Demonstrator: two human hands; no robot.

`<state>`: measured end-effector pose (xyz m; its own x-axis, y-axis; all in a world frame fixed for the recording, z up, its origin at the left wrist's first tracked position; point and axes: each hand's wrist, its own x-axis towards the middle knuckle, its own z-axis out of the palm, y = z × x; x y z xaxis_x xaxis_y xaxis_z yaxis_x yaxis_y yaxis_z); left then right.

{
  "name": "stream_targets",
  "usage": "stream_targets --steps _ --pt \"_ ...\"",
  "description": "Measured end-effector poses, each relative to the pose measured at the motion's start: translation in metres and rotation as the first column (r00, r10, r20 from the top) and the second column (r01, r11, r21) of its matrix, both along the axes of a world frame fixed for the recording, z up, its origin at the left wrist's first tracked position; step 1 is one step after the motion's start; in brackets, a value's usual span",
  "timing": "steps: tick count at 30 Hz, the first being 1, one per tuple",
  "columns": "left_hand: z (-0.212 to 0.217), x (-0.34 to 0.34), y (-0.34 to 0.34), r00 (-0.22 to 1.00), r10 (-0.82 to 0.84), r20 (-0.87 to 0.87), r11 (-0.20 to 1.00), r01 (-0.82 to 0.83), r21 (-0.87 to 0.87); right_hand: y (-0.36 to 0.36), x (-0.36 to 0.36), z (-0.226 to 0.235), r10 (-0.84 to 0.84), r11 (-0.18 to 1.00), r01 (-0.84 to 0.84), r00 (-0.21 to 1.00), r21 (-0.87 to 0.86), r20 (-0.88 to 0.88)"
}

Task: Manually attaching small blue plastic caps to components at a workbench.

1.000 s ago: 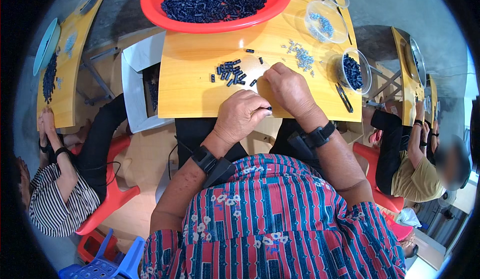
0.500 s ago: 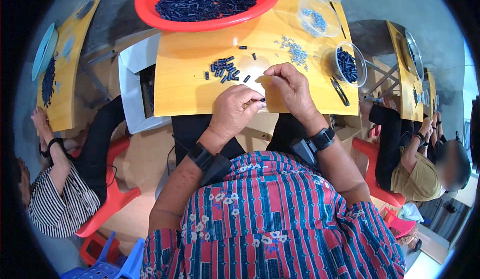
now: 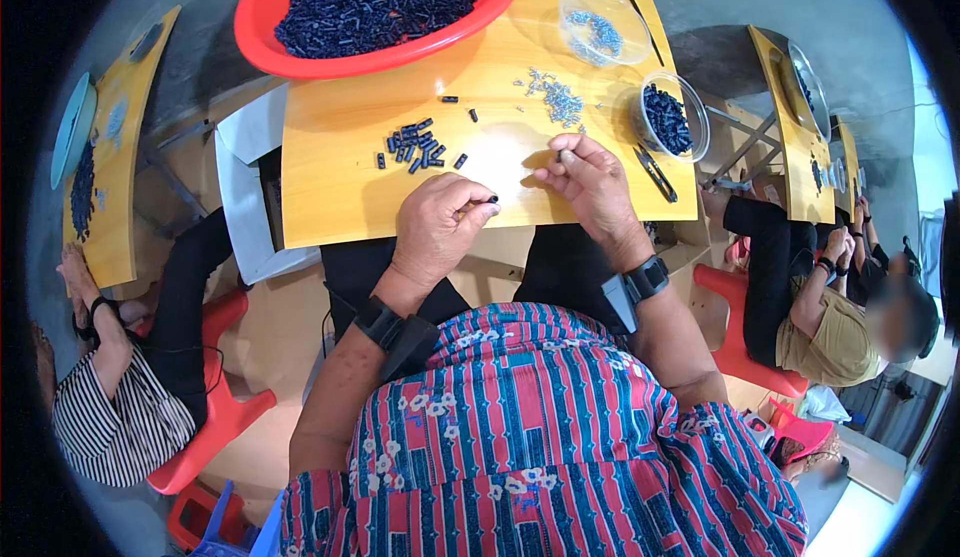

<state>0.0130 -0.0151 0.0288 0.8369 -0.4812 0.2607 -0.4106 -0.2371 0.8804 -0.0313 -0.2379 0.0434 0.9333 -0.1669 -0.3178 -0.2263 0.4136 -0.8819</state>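
My left hand (image 3: 437, 225) is closed at the table's front edge, thumb and forefinger pinching a small black plastic piece (image 3: 493, 199) whose end shows at the fingertips. To its right, apart from it, my right hand (image 3: 598, 189) has its fingers curled and thumb against the forefinger; whatever is in that pinch is too small to make out. Beyond my left hand lies a loose pile of black plastic pieces (image 3: 415, 145), with a few single ones around it. A scatter of small silvery metal parts (image 3: 561, 105) lies beyond my right hand.
A red basin (image 3: 250, 29) heaped with black pieces stands at the back left. At the right are a clear tub (image 3: 697, 112) of black pieces, black tweezers (image 3: 656, 174) and a clear dish (image 3: 640, 49) of silvery parts. People sit at tables on both sides.
My right hand has drawn away to the right from my left hand. The left still pinches the black piece. The whole view has shifted, so the table sits farther left.
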Motion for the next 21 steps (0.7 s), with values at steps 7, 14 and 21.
stream_targets --steps 7,14,21 --pt "0.000 0.001 -0.002 1.000 -0.004 0.015 1.000 0.004 0.003 -0.045 -0.012 -0.006 -0.104 0.859 -0.007 0.977 0.512 0.188" --pt "-0.002 0.000 -0.001 1.000 -0.002 0.014 1.000 0.001 0.022 -0.044 -0.002 0.013 -0.280 0.921 0.240 0.955 0.308 0.093" --pt "-0.001 0.000 -0.001 0.999 -0.011 0.033 1.000 0.010 0.018 -0.007 0.046 0.013 0.103 0.150 0.211 0.968 -0.966 0.228"
